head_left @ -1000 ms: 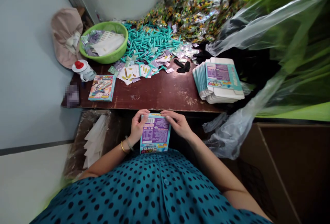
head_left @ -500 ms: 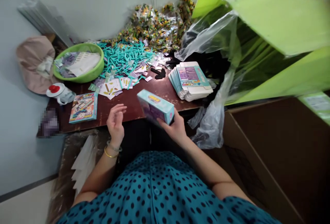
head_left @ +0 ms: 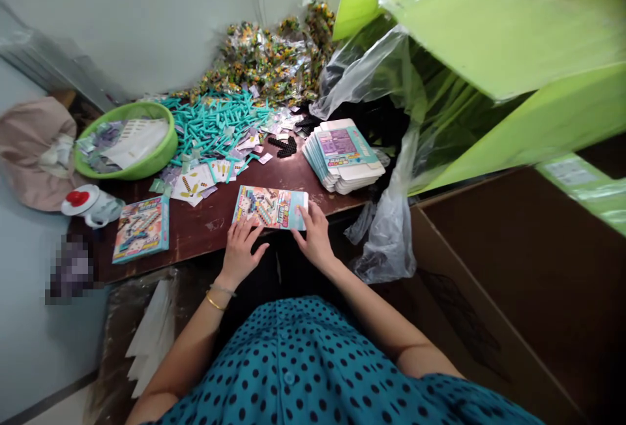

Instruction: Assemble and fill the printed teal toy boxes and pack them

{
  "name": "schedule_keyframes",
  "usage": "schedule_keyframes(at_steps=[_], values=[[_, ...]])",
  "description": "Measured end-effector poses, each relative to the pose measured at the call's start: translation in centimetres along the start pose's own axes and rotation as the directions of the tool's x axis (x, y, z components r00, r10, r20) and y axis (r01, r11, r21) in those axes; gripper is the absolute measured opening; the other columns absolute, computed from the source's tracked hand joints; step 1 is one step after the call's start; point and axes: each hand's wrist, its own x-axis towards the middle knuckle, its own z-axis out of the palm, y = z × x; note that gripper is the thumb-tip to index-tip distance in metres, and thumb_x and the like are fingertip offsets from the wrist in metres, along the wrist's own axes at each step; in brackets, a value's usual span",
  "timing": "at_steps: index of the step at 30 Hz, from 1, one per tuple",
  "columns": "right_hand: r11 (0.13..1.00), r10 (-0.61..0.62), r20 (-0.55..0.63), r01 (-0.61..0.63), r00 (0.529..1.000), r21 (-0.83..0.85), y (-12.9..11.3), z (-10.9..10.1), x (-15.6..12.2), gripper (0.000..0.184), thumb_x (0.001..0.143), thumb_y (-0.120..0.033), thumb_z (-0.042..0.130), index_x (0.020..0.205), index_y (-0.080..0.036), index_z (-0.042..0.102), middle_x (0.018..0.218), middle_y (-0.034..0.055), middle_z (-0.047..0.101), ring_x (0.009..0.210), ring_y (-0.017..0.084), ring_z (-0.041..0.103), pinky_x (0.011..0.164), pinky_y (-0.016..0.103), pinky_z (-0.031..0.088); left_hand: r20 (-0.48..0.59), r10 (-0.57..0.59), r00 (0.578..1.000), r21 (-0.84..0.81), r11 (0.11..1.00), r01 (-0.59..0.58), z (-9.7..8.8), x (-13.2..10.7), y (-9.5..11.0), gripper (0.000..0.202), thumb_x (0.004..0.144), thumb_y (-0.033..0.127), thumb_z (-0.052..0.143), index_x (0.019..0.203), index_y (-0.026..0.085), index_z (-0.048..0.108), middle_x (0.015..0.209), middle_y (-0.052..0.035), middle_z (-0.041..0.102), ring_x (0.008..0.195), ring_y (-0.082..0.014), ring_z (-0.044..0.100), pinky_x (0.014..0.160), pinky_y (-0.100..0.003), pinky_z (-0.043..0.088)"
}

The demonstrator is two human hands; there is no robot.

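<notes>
A flat, light-blue printed toy box (head_left: 271, 208) lies near the table's front edge, its colourful picture face up. My left hand (head_left: 242, 252) is open, with the fingertips resting at the box's near left edge and the thumb apart. Around the right end of the box, my right hand (head_left: 317, 239) has its thumb and fingers closed on the corner. Left of it on the table lies another printed box (head_left: 141, 228) of the same kind. A stack of flattened cartons (head_left: 342, 151) stands to the right, beyond my right hand.
Teal plastic pieces (head_left: 210, 122) are heaped behind, with small packets (head_left: 268, 60) piled against the wall. A green basin (head_left: 171, 141) and lidded mug (head_left: 92, 206) stand left. Black bead-like parts (head_left: 283, 146) lie mid-table. A green carton (head_left: 489, 27) and plastic sheet (head_left: 391, 236) occupy the right.
The box has come down from the air onto the table, and its picture face now shows. My left hand has moved right to touch it. The view has shifted slightly.
</notes>
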Motion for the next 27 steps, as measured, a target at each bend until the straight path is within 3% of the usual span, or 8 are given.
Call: schedule_keyframes(at_steps=[4, 7, 10, 14, 17, 19, 22, 27], values=[[0.988, 0.154, 0.002, -0.154, 0.988, 0.000, 2.8, 0.0, 0.5, 0.064, 0.094, -0.041, 0.062, 0.151, -0.015, 0.047, 0.159, 0.0238, 0.037, 0.150, 0.040, 0.034, 0.121, 0.063, 0.030, 0.151, 0.135, 0.979, 0.040, 0.989, -0.143, 2.3, 2.6, -0.3, 0.077, 0.087, 0.052, 0.073, 0.153, 0.022, 0.048, 0.163, -0.0160, 0.042, 0.156, -0.0390, 0.029, 0.127, -0.062, 0.016], [0.989, 0.091, 0.038, -0.095, 0.995, 0.113, 1.7, 1.3, -0.3, 0.064, 0.094, -0.040, 0.062, 0.152, -0.019, 0.046, 0.157, 0.0203, 0.044, 0.148, 0.036, 0.039, 0.122, 0.059, 0.031, 0.152, 0.134, 0.979, 0.118, 0.981, -0.152, 4.9, 3.4, -0.5, 0.086, 0.083, 0.053, 0.076, 0.156, 0.019, 0.045, 0.164, -0.0186, 0.039, 0.154, -0.0416, 0.030, 0.126, -0.063, 0.014], [0.958, 0.089, 0.025, -0.092, 0.996, 0.270, -0.7, 2.8, -1.4, 0.081, 0.091, -0.038, 0.066, 0.161, -0.020, 0.029, 0.159, 0.0200, 0.043, 0.147, 0.035, 0.042, 0.121, 0.057, 0.035, 0.103, 0.110, 0.989, 0.185, 0.974, -0.128, 6.5, 2.9, -1.0, 0.077, 0.085, 0.046, 0.073, 0.154, 0.021, 0.048, 0.162, -0.0177, 0.042, 0.152, -0.0422, 0.034, 0.126, -0.064, 0.013], [0.907, 0.093, 0.090, -0.122, 0.992, 0.404, -2.1, 3.8, -1.9, 0.087, 0.092, -0.032, 0.065, 0.165, -0.026, 0.017, 0.159, 0.0160, 0.046, 0.145, 0.032, 0.046, 0.123, 0.060, 0.030, -0.004, 0.064, 0.998, 0.211, 0.976, -0.062, 6.9, 2.1, -1.8, 0.067, 0.087, 0.043, 0.070, 0.149, 0.022, 0.054, 0.156, -0.0168, 0.051, 0.147, -0.0416, 0.041, 0.124, -0.065, 0.016], [0.896, 0.061, 0.144, -0.118, 0.988, 0.428, -2.0, 3.6, -2.0, 0.080, 0.093, -0.030, 0.063, 0.162, -0.029, 0.023, 0.158, 0.0134, 0.049, 0.148, 0.031, 0.044, 0.125, 0.063, 0.024, -0.069, 0.040, 0.997, 0.224, 0.974, -0.024, 6.9, 2.0, -1.9, 0.059, 0.090, 0.042, 0.067, 0.145, 0.023, 0.058, 0.152, -0.0167, 0.056, 0.145, -0.0420, 0.044, 0.123, -0.067, 0.019], [0.900, 0.045, 0.164, -0.111, 0.985, 0.422, -2.0, 3.3, -2.4, 0.072, 0.093, -0.028, 0.062, 0.158, -0.029, 0.034, 0.150, 0.0126, 0.058, 0.142, 0.031, 0.051, 0.124, 0.063, 0.024, -0.088, 0.042, 0.995, 0.238, 0.971, -0.020, 6.9, 2.0, -1.5, 0.058, 0.091, 0.040, 0.065, 0.146, 0.022, 0.058, 0.152, -0.0169, 0.055, 0.147, -0.0425, 0.041, 0.123, -0.067, 0.020], [0.917, 0.002, 0.169, -0.069, 0.986, 0.394, -2.6, 2.9, -3.5, 0.064, 0.095, -0.025, 0.057, 0.156, -0.026, 0.038, 0.136, 0.0117, 0.067, 0.125, 0.028, 0.063, 0.123, 0.062, 0.027, -0.073, 0.038, 0.997, 0.243, 0.970, -0.019, 7.0, 1.5, -0.5, 0.061, 0.092, 0.039, 0.063, 0.149, 0.020, 0.054, 0.157, -0.0184, 0.050, 0.151, -0.0437, 0.035, 0.123, -0.068, 0.019], [0.888, -0.055, 0.231, -0.058, 0.971, 0.456, -3.7, 2.4, -5.1, 0.087, 0.090, -0.024, 0.062, 0.165, -0.025, 0.019, 0.135, 0.0118, 0.070, 0.131, 0.032, 0.059, 0.119, 0.062, 0.036, -0.015, 0.006, 1.000, 0.284, 0.959, -0.001, 6.8, 0.6, 0.5, 0.054, 0.096, 0.035, 0.057, 0.147, 0.019, 0.056, 0.156, -0.0183, 0.051, 0.148, -0.0454, 0.038, 0.118, -0.068, 0.028]])
